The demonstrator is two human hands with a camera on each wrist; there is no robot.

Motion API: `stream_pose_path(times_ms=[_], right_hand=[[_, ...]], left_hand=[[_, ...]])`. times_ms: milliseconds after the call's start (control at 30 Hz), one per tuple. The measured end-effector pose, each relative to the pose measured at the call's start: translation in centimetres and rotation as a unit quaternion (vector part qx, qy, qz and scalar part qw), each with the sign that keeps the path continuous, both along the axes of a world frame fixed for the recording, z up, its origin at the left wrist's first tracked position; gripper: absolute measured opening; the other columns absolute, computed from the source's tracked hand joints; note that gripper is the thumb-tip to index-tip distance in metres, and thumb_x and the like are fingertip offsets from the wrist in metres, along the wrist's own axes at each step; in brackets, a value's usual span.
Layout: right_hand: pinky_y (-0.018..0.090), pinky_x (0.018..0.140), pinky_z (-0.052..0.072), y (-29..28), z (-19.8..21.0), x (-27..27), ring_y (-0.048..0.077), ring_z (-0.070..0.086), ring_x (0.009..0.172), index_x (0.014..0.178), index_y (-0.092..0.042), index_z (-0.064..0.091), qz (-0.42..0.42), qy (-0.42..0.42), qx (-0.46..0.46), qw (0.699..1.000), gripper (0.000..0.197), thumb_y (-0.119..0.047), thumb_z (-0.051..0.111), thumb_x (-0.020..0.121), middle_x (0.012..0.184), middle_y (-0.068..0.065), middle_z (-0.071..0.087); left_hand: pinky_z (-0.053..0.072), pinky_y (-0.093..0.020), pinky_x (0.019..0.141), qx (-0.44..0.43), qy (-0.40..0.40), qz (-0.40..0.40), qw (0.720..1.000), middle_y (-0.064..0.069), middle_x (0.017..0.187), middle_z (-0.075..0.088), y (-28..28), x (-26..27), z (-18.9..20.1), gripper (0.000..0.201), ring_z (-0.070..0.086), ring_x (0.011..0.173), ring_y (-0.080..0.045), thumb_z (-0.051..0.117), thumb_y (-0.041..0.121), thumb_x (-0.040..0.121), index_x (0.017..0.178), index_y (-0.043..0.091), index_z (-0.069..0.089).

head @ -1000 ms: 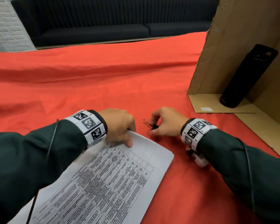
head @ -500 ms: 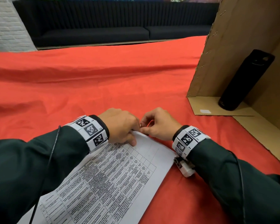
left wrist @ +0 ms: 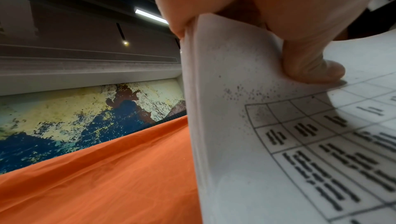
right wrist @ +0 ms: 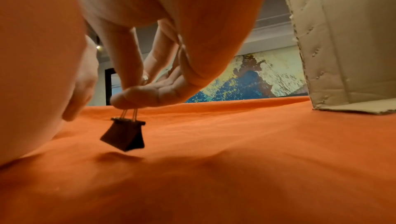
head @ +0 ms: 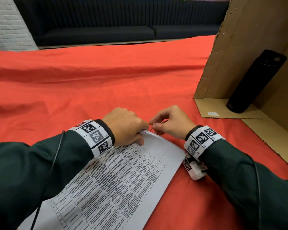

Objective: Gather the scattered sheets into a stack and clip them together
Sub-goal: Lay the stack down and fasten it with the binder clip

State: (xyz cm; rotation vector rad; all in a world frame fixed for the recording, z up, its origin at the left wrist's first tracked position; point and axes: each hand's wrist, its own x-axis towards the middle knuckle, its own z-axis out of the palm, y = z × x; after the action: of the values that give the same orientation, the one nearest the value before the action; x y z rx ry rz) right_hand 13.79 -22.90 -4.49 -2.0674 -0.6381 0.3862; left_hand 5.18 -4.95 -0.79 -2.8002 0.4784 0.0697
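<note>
A stack of printed sheets (head: 123,176) lies on the red cloth in front of me. My left hand (head: 128,128) pinches the stack's far corner, thumb on top, and lifts that corner (left wrist: 225,78) off the cloth. My right hand (head: 168,123) is just right of that corner. It pinches the wire handles of a small black binder clip (right wrist: 123,135), which hangs a little above the cloth with its jaws shut. In the head view the clip's black body is hidden and only a thin wire (head: 152,129) shows.
A red cloth (head: 106,80) covers the whole table. An open cardboard box (head: 249,47) stands at the right with a black bottle (head: 254,83) leaning inside. A dark sofa (head: 106,32) runs along the far side.
My right hand picked the clip up off the cloth and carried it left to the corner of the stack. My left hand lifted that corner slightly.
</note>
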Motion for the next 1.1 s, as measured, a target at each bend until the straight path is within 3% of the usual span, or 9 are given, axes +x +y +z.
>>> stream_pose_path(times_ms=[133, 367, 500, 567, 633, 733, 900, 1000, 1100], right_hand=[[0.03, 0.064, 0.062, -0.8, 0.5, -0.3, 0.019, 0.069, 0.058, 0.091, 0.008, 0.073, 0.002, 0.087, 0.083, 0.993, 0.007, 0.012, 0.068, 0.087, 0.066, 0.014, 0.072], [0.033, 0.073, 0.063, -1.7, 1.5, -1.3, 0.035, 0.074, 0.078, 0.07, 0.004, 0.071, -0.035, 0.159, 0.208, 0.964, 0.015, 0.013, 0.074, 0.081, 0.076, 0.027, 0.072], [0.038, 0.08, 0.063, -2.6, 1.6, -2.0, 0.036, 0.074, 0.079, 0.074, 0.006, 0.072, -0.025, 0.161, 0.199, 0.966, 0.009, 0.011, 0.079, 0.076, 0.078, 0.026, 0.073], [0.043, 0.084, 0.062, -2.5, 1.7, -2.3, 0.032, 0.073, 0.08, 0.076, 0.002, 0.077, -0.011, 0.122, 0.16, 0.979, 0.011, 0.004, 0.086, 0.071, 0.085, 0.027, 0.075], [0.051, 0.086, 0.059, -2.2, 1.8, -2.5, 0.031, 0.072, 0.08, 0.075, -0.005, 0.08, -0.004, 0.084, 0.121, 0.989, 0.013, -0.004, 0.091, 0.068, 0.088, 0.024, 0.076], [0.057, 0.088, 0.059, -2.1, 2.1, -2.7, 0.033, 0.075, 0.086, 0.075, -0.011, 0.082, 0.0, 0.052, 0.095, 0.994, 0.011, -0.009, 0.091, 0.07, 0.088, 0.018, 0.078], [0.036, 0.08, 0.062, -2.2, 2.2, -3.0, 0.016, 0.077, 0.084, 0.074, -0.029, 0.078, 0.054, -0.038, 0.036, 0.997, 0.02, -0.01, 0.086, 0.078, 0.09, -0.002, 0.08], [0.019, 0.072, 0.054, -2.4, 2.3, -2.9, 0.004, 0.073, 0.077, 0.077, -0.018, 0.078, 0.081, -0.063, 0.018, 0.995, 0.015, -0.004, 0.08, 0.083, 0.092, -0.006, 0.078], [0.018, 0.074, 0.05, -2.4, 2.4, -2.4, 0.0, 0.068, 0.079, 0.078, -0.008, 0.076, 0.118, -0.089, 0.016, 0.989, 0.008, -0.003, 0.079, 0.083, 0.096, -0.007, 0.074]], left_hand=[[0.039, -0.033, 0.063, -0.009, 0.013, 0.023, 1.0, 0.001, 0.09, 0.073, -0.3, 0.3, -0.4, 0.04, 0.069, 0.088, -0.028, 0.061, 0.063, 0.088, 0.115, 0.034, 0.056], [0.05, -0.038, 0.068, -0.099, 0.008, 0.083, 0.992, -0.001, 0.09, 0.074, -0.5, 0.7, -0.8, 0.077, 0.067, 0.079, -0.031, 0.074, 0.063, 0.078, 0.13, 0.029, 0.029], [0.042, -0.035, 0.064, -0.099, -0.02, 0.098, 0.99, -0.004, 0.084, 0.069, -0.4, 0.7, -0.4, 0.086, 0.069, 0.084, -0.035, 0.075, 0.061, 0.079, 0.139, 0.032, 0.021], [0.039, -0.034, 0.065, -0.088, -0.014, 0.089, 0.992, -0.004, 0.091, 0.072, -0.3, 0.6, -0.1, 0.081, 0.069, 0.09, -0.034, 0.072, 0.062, 0.081, 0.142, 0.04, 0.025], [0.041, -0.033, 0.066, -0.079, -0.002, 0.078, 0.994, -0.001, 0.097, 0.073, -0.2, 0.6, 0.2, 0.062, 0.069, 0.092, -0.03, 0.069, 0.064, 0.082, 0.134, 0.045, 0.041], [0.044, -0.032, 0.067, -0.072, 0.01, 0.082, 0.994, 0.003, 0.094, 0.071, 0.0, 0.6, 0.3, 0.049, 0.067, 0.088, -0.026, 0.067, 0.065, 0.083, 0.123, 0.041, 0.054], [0.039, -0.031, 0.065, -0.069, 0.001, 0.07, 0.995, 0.006, 0.092, 0.073, 0.1, 0.6, 0.0, 0.045, 0.068, 0.088, -0.024, 0.066, 0.065, 0.084, 0.119, 0.041, 0.054], [0.041, -0.031, 0.065, -0.068, -0.009, 0.06, 0.996, 0.007, 0.09, 0.073, 0.3, 0.5, -0.2, 0.045, 0.069, 0.087, -0.023, 0.064, 0.067, 0.084, 0.119, 0.041, 0.053], [0.039, -0.03, 0.065, -0.071, -0.016, 0.053, 0.996, 0.007, 0.091, 0.074, 0.5, 0.3, -0.3, 0.045, 0.069, 0.089, -0.024, 0.064, 0.067, 0.085, 0.121, 0.043, 0.052]])
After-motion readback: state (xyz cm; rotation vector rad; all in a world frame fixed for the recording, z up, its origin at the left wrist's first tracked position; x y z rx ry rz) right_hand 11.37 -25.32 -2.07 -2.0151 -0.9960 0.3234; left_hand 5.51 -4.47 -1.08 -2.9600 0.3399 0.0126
